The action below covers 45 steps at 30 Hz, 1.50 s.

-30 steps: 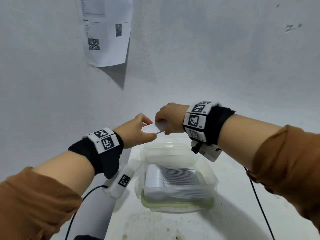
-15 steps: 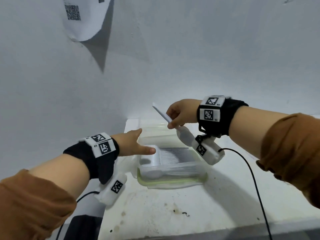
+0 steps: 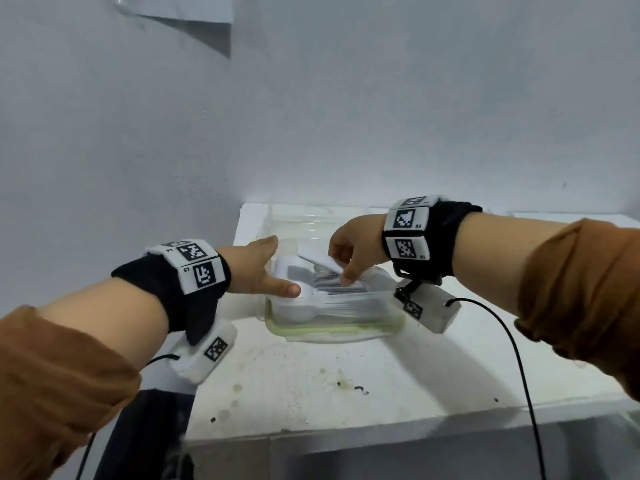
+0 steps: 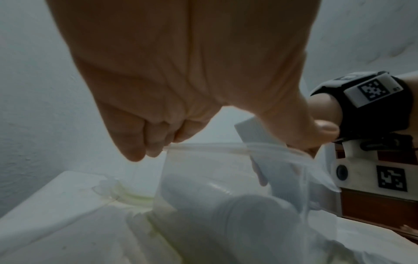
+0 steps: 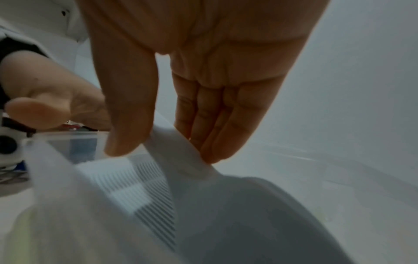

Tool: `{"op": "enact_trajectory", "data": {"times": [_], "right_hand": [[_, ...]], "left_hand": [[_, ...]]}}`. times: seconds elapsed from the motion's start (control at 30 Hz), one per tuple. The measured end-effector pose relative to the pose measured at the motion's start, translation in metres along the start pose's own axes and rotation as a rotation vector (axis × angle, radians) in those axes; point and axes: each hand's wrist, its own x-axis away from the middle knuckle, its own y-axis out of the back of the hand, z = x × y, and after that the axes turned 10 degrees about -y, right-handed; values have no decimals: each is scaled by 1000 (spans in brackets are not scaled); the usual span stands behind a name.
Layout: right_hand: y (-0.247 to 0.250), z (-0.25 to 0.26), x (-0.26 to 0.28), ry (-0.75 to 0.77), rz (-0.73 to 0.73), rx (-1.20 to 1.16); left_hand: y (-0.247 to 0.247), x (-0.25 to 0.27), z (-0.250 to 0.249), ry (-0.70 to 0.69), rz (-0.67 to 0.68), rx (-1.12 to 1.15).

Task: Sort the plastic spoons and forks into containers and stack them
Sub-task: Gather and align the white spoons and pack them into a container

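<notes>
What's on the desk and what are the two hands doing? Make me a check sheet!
Surface: white table, stained and speckled.
Job's things: clear container holding a neat row of white spoons; one more spoon going in.
Clutter: nothing seen.
Grippers: right hand pinches that spoon; left hand rests on the container's rim.
Cables: black cable trails over the table.
Surroundings: pale wall, paper sheet pinned up.
</notes>
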Motion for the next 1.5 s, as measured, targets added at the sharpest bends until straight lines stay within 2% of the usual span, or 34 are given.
{"op": "enact_trajectory", "data": {"times": [0.17,0.43,0.83,1.5], "right_hand": [[-4,8,-2,6,88,87],[-9,16,-4,7,109,214],[-19,15,-7,-43,108,188],[-5,11,5,-39,98,57]], "left_hand": [[-1,4,-1,8,10,10],[-3,6,0,-3,6,46],[-7,3,5,-16,-39,61],[1,6,-7,-14,-10,-18]]}}
